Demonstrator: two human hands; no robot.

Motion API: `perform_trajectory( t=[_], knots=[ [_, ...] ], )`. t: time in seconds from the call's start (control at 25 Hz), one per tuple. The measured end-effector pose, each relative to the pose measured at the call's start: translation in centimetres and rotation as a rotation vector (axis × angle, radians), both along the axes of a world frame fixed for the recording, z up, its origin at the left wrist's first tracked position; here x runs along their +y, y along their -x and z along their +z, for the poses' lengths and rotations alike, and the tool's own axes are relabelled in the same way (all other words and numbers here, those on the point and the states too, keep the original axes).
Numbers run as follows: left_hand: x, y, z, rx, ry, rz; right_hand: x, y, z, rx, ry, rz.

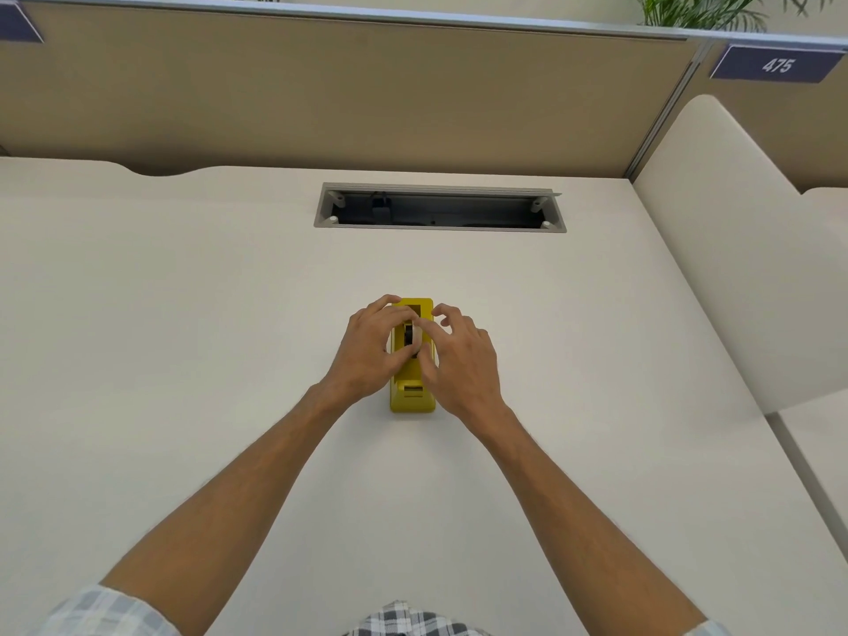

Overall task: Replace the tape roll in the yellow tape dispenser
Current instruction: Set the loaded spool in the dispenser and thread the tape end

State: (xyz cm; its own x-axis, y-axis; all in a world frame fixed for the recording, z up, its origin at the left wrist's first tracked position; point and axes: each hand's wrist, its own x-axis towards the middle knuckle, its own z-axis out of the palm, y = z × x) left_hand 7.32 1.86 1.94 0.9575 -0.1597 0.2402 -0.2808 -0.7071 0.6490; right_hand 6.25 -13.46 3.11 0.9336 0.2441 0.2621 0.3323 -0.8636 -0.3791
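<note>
Hands (415,348) on mid-desk yellow tape dispenser (411,397)

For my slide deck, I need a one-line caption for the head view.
Both hands, left hand and right hand, work a tape roll in a yellow tape dispenser on a desk.

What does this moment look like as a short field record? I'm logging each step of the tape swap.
setting: pale desk in a cubicle, with an open cable tray at the back
dispenser: yellow tape dispenser standing on the desk, cutter end toward the person
roll: tape roll sitting in the dispenser's slot, on a dark hub
left hand: left hand holds the dispenser's side, thumb at the roll
right hand: right hand has its forefinger and thumb on the roll, other fingers spread
spare roll: none in view
</note>
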Motion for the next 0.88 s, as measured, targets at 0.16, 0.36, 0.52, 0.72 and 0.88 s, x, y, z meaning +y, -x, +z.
perform_trajectory(
  t=[0.16, 0.36, 0.52, 0.72, 0.88],
  knots=[
    [0.0, -0.1, 0.1, 0.013, 0.000, -0.004, 0.1, -0.5, 0.5, 0.025, -0.011, -0.016],
    [0.0, -0.1, 0.1, 0.030, 0.044, 0.008, 0.4, -1.2, 1.5, 0.049, 0.007, -0.012],
    [0.1, -0.3, -0.1, 0.024, 0.111, 0.000, 0.5, -1.5, 2.2, 0.090, 0.004, 0.003],
    [0.4, -0.7, -0.2, 0.037, 0.128, 0.000, 0.3, -1.6, 2.5, 0.103, 0.035, 0.031],
    [0.4, -0.7, -0.4, 0.026, 0.110, 0.001, 0.4, -1.8, 2.7, 0.110, 0.043, 0.031]
  ],
)
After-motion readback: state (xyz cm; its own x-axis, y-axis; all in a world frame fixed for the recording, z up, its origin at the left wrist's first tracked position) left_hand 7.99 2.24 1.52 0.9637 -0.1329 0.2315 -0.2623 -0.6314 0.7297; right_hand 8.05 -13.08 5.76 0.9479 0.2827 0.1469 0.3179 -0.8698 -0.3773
